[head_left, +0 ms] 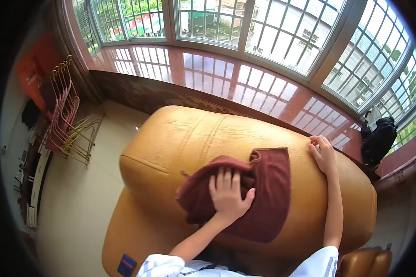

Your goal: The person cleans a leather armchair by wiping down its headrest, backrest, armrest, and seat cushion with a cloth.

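My left hand (229,196) lies palm down on a dark maroon cloth (270,198), its fingers spread and pressed against the fabric. The cloth is bunched up around those fingers and spreads flatter to the right. Beneath it is the rounded top of a tan leather sofa (166,138), with stitched seams toward the left end. My right hand (323,154) rests on the leather near the far edge, fingers apart and slightly bent, holding nothing.
Behind the sofa runs a glossy red stone window sill (208,74) below barred windows. A black bag (379,141) sits on the sill at right. Stacked folding chairs (64,115) stand at left on the pale tiled floor (83,198). A dark blue patch (126,265) is on the sofa's lower left.
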Motion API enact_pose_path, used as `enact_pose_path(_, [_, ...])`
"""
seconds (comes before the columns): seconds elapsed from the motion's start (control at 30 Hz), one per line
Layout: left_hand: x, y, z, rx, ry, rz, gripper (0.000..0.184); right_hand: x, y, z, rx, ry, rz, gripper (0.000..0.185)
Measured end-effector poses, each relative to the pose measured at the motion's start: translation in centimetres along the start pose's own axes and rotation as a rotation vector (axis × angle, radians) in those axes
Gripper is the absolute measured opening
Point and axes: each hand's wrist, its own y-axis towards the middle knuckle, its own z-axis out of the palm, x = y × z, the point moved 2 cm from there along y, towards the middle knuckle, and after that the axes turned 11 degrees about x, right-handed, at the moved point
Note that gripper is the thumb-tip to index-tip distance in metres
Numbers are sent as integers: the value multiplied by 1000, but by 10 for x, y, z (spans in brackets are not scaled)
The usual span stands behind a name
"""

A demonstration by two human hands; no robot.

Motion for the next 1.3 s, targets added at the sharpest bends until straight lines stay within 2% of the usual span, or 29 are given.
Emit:
enact_pose_path(0.07, [-2, 4, -5, 9, -18, -1, 61, 17, -12, 1, -18, -315, -65, 19])
enact_pose_path(0.1, [-2, 6, -5, 3, -16, 13, 61, 18, -10, 4, -173, -33, -20, 21])
enact_pose_path(0.2, [10, -1, -20, 32, -45, 81, 60, 113, -47, 7, -471, 308, -39, 21])
enact_pose_path(0.23, [16, -2, -21, 15, -73, 58, 61, 143, -64, 17, -471, 376, -13, 21])
enact_pose_path(0.3, [33, 0, -26, -11, -47, -34, 58, 205, -78, 42, -345, 301, -83, 22])
enact_pose_path(0.33, [41, 2, -27, -27, -19, -73, 57, 214, -78, 65, -257, 202, -75, 27])
enact_pose_path(0.37, [46, 4, -28, -45, 7, -56, 55, 221, -74, 84, -197, -62, -69, 37])
enact_pose_path(0.4, [50, 5, -28, -61, 36, -30, 54, 203, -69, 115, -207, -218, -27, 47])
enact_pose_path(0.43, [53, 7, -28, -66, 65, -10, 53, 181, -65, 146, -204, -330, 118, 52])
enact_pose_path(0.47, [54, 8, -30, -64, 88, 17, 52, 182, -66, 158, -305, -522, 136, 54])
enact_pose_path(0.5, [56, 8, -32, -49, 111, 38, 52, 190, -70, 162, -359, -506, 223, 56])
enact_pose_path(0.67, [66, 12, -31, 3, 124, 65, 50, 191, -80, 168, -429, -375, 243, 58])
enact_pose_path(0.93, [68, 7, -29, -102, 17, 46, 44, 196, -76, 180, -452, -397, 211, 53])
enact_pose_path(1.03, [66, 5, -25, -126, 153, 125, 42, 197, -79, 185, -373, -413, 58, 50])
enact_pose_path(1.13, [59, 0, -23, -131, 177, 119, 46, 185, -91, 174, -331, -370, -94, 49])
enact_pose_path(1.2, [45, -15, -13, -179, 183, 130, 54, 174, -106, 162, -340, -362, -107, 51])
enact_pose_path(1.3, [-15, -40, 9, -175, 231, 92, 56, 139, -146, 126, -377, -388, -45, 52])
